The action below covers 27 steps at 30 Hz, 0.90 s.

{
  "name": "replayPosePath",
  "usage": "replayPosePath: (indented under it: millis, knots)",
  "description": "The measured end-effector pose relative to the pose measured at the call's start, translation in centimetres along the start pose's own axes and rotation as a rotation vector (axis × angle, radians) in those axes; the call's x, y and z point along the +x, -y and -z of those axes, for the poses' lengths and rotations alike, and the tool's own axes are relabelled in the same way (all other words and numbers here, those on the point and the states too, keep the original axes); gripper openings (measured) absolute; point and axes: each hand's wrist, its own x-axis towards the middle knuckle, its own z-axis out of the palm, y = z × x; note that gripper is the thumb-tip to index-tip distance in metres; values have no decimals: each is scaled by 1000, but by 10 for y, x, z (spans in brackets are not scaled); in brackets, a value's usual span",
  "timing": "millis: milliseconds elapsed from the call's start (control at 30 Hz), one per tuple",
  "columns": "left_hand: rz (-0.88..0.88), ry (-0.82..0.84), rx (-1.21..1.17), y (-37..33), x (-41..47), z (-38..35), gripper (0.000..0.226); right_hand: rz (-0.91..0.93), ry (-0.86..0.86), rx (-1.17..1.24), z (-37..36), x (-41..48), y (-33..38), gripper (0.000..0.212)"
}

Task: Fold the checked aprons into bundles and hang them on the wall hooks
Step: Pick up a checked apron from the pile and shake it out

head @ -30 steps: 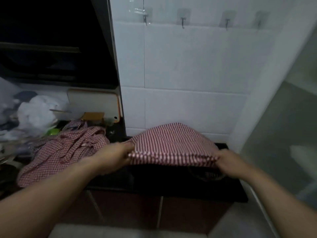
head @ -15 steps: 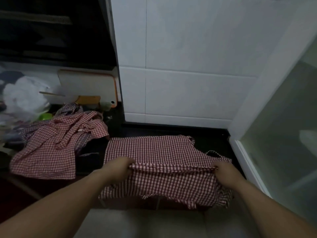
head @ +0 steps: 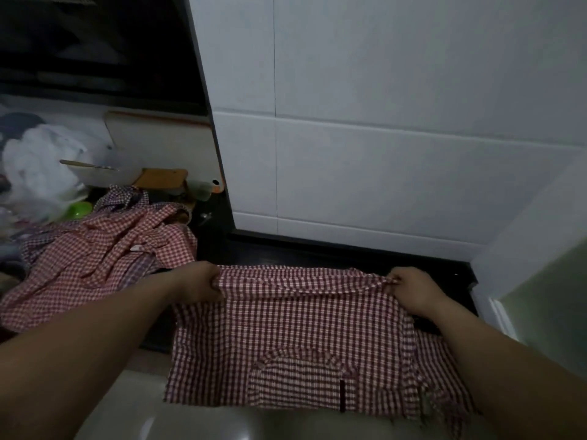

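1. The red-and-white checked cotton apron (head: 301,328) lies at 6 o'clock in the view. Its upper part rests on the glossy black counter top (head: 349,252), and its lower part, with a stitched pocket (head: 295,382), hangs over the front edge toward the person.
2. The left hand (head: 203,282) pinches the apron's far edge at its 9 o'clock end, fingers curled round a tuck of cloth. The right hand (head: 409,289) pinches the same edge at its 3 o'clock end. Both grips are closed on the apron.
3. The held edge runs from 9 to 3 o'clock, drawn fairly straight between the hands, and all the loose cloth lies from that grip toward 6 o'clock. I judge the next fold means either carrying this edge down over the body or bringing the two ends together. Neither hand is nearer; each holds one end.
4. A heap of loose checked aprons (head: 104,249) sits at 9 o'clock, just beside the left forearm. I cannot tell whether it touches the held apron.
5. No wall hooks show, only the white tiled wall (head: 381,138) from 12 to 2 o'clock. The fingertips are buried in cloth, the right forearm covers the apron's 4 o'clock corner, and the dim light hides any straps.
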Motion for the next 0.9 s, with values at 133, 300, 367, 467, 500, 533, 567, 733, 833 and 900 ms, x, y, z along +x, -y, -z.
replayPosePath:
  millis: [133,300,367,467,500,533,567,733,833,900]
  knots:
    - [103,-61,-66,17,40,10,15,16,60,63,2,65,5,18]
    - [137,-150,-95,33,88,-13,12,-65,105,53,-34,116,2,22]
    - [120,-149,-83,40,107,-23,15,-108,140,14,-51,127,-5,27]
    - [127,-126,-34,44,132,-26,7,-181,213,54,-66,130,-12,26]
    - [133,-138,-16,45,138,-25,4,-209,231,81,-67,130,-13,21]
    - [134,-156,-14,45,144,-24,3,-224,239,97,-69,130,-15,15]
    - [137,-181,-21,44,150,-23,7,-224,252,117,-69,132,-15,12]
    - [170,-107,35,44,168,-25,7,-103,341,226,-70,142,13,25]
    - [182,-103,44,41,174,-29,9,-30,287,45,-80,157,28,26]
    - [185,-135,47,40,177,-31,15,-17,240,-88,-87,166,30,19]
